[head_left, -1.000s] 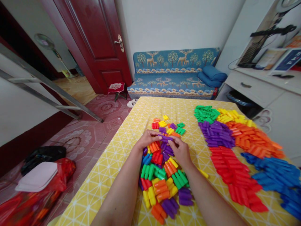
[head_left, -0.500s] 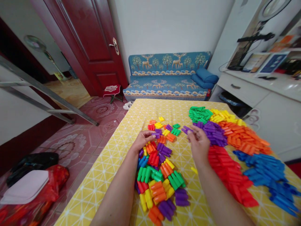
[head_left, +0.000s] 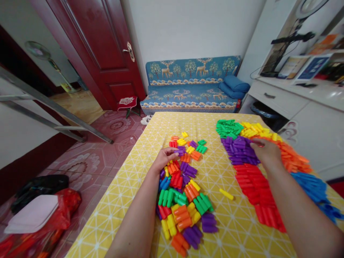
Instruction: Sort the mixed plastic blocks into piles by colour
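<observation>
Toward the far end of the mixed pieces, my left hand (head_left: 165, 157) pinches a purple plastic tube (head_left: 180, 152). Below and around it lie small clusters of coloured tubes, such as an orange cluster (head_left: 182, 216) and a green cluster (head_left: 203, 203). My right hand (head_left: 266, 152) is at the right edge of the purple pile (head_left: 238, 148), beside the orange pile (head_left: 294, 157). Its thumb and forefinger are drawn together at the pile, and whatever is between them is hidden. A single yellow tube (head_left: 226, 194) lies between my forearms.
Sorted piles of green (head_left: 228, 128), yellow (head_left: 256, 130), red (head_left: 252, 186) and blue tubes (head_left: 311, 188) line the right side of the yellow tablecloth (head_left: 129, 193). Beyond the table stand a blue sofa (head_left: 188, 95) and a white cabinet (head_left: 292, 96). Bags (head_left: 40, 186) lie at floor left.
My right hand has moved right, from the near-left side of the purple pile to its right edge; the purple tubes it held are no longer visible in it. My left hand stays in place.
</observation>
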`<state>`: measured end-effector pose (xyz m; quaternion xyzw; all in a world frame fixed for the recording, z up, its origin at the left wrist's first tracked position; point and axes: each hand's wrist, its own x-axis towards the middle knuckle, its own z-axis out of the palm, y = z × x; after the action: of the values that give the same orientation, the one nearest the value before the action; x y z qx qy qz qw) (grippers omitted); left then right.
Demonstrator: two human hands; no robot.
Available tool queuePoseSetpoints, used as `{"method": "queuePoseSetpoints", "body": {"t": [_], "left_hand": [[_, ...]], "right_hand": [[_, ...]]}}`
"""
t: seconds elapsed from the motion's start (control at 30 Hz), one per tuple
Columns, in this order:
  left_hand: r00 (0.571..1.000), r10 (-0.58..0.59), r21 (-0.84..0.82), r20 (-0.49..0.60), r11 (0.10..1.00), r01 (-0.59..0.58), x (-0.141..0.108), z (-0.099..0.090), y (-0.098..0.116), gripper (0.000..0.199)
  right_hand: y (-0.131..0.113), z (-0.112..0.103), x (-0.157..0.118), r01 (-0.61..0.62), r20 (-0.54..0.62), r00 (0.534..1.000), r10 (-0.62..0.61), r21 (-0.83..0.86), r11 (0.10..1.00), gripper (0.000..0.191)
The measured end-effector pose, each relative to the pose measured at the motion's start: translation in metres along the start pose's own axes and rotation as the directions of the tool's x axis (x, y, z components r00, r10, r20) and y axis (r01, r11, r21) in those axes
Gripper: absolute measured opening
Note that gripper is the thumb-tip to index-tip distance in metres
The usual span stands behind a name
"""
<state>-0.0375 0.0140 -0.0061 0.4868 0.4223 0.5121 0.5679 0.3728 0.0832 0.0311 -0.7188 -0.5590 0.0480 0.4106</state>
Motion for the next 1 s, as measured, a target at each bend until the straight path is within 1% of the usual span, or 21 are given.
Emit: {"method": "queuePoseSetpoints", "body": {"t": [0.07, 0.1, 0.17, 0.2, 0.23, 0.27, 0.3, 0.37, 0.4, 0.47, 0.53, 0.57, 0.6, 0.63, 0.7, 0.77, 0.83, 0.9, 1.0], "left_hand": [[1.000, 0.000, 0.005, 0.015, 1.000, -0.001, -0.001, 0.000, 0.000, 0.042], [1.000, 0.002, 0.010, 0.023, 1.000, -0.003, -0.001, 0.000, 0.000, 0.041], [0.999, 0.008, 0.021, 0.035, 1.000, -0.009, -0.002, 0.000, -0.001, 0.040], [0.999, 0.011, 0.026, 0.036, 1.000, -0.012, -0.002, 0.000, -0.001, 0.040], [0.999, 0.012, 0.033, 0.035, 0.999, -0.013, -0.003, 0.000, 0.000, 0.040], [0.999, 0.013, 0.044, 0.032, 0.999, -0.015, -0.003, 0.000, 0.000, 0.040], [1.000, 0.018, 0.059, 0.024, 0.998, -0.019, -0.004, 0.000, 0.000, 0.040], [1.000, 0.028, 0.085, 0.001, 0.996, -0.028, -0.005, 0.000, 0.002, 0.039], [0.999, 0.030, 0.090, -0.014, 0.996, -0.029, -0.005, 0.001, 0.003, 0.038], [0.999, 0.030, 0.087, -0.043, 0.996, -0.027, -0.006, 0.002, 0.006, 0.039], [0.998, 0.034, 0.092, -0.060, 0.995, -0.028, -0.006, 0.002, 0.008, 0.038], [0.997, 0.041, 0.101, -0.064, 0.994, -0.034, -0.006, 0.002, 0.008, 0.037], [0.997, 0.049, 0.105, -0.066, 0.994, -0.042, -0.006, 0.002, 0.009, 0.036], [0.996, 0.056, 0.102, -0.066, 0.994, -0.049, -0.005, 0.002, 0.009, 0.035], [0.996, 0.063, 0.082, -0.067, 0.995, -0.057, -0.005, 0.002, 0.008, 0.034], [0.995, 0.063, 0.061, -0.079, 0.996, -0.058, -0.004, 0.003, 0.008, 0.034], [0.994, 0.054, 0.052, -0.098, 0.997, -0.049, -0.003, 0.003, 0.008, 0.034], [0.992, 0.043, 0.052, -0.115, 0.998, -0.037, -0.003, 0.004, 0.008, 0.035], [0.992, 0.036, 0.060, -0.122, 0.998, -0.028, -0.002, 0.004, 0.008, 0.036]], "right_hand": [[-0.016, -0.003, -0.013, -0.045, 0.014, 0.999, 0.047, -0.132, 0.990, 0.024], [-0.026, -0.004, -0.022, -0.039, -0.007, 0.999, 0.038, -0.153, 0.987, 0.026], [-0.047, -0.004, -0.042, 0.062, -0.072, 0.995, -0.067, -0.068, 0.996, 0.029], [-0.057, -0.001, -0.053, 0.124, -0.078, 0.989, -0.123, 0.015, 0.992, 0.030], [-0.066, 0.002, -0.065, 0.172, -0.051, 0.985, -0.168, 0.107, 0.979, 0.029], [-0.072, 0.006, -0.076, 0.194, 0.015, 0.980, -0.201, 0.192, 0.962, 0.029], [-0.077, 0.011, -0.088, 0.189, 0.109, 0.969, -0.223, 0.257, 0.948, 0.028], [-0.083, 0.020, -0.108, 0.146, 0.312, 0.918, -0.246, 0.310, 0.939, 0.026], [-0.085, 0.025, -0.117, 0.133, 0.386, 0.888, -0.252, 0.308, 0.942, 0.025], [-0.088, 0.032, -0.132, 0.148, 0.483, 0.828, -0.283, 0.298, 0.943, 0.023], [-0.093, 0.038, -0.141, 0.205, 0.539, 0.766, -0.350, 0.311, 0.928, 0.024], [-0.097, 0.041, -0.144, 0.244, 0.544, 0.743, -0.389, 0.321, 0.915, 0.025], [-0.100, 0.044, -0.145, 0.286, 0.532, 0.732, -0.425, 0.327, 0.901, 0.028], [-0.104, 0.048, -0.145, 0.326, 0.503, 0.737, -0.452, 0.321, 0.889, 0.031], [-0.111, 0.056, -0.139, 0.388, 0.428, 0.773, -0.467, 0.262, 0.883, 0.036], [-0.116, 0.065, -0.126, 0.419, 0.391, 0.800, -0.455, 0.178, 0.890, 0.039], [-0.122, 0.074, -0.111, 0.432, 0.406, 0.806, -0.430, 0.094, 0.897, 0.039], [-0.129, 0.082, -0.098, 0.436, 0.449, 0.800, -0.397, 0.020, 0.900, 0.041], [-0.144, 0.092, -0.087, 0.447, 0.505, 0.788, -0.353, -0.075, 0.891, 0.040]]}}
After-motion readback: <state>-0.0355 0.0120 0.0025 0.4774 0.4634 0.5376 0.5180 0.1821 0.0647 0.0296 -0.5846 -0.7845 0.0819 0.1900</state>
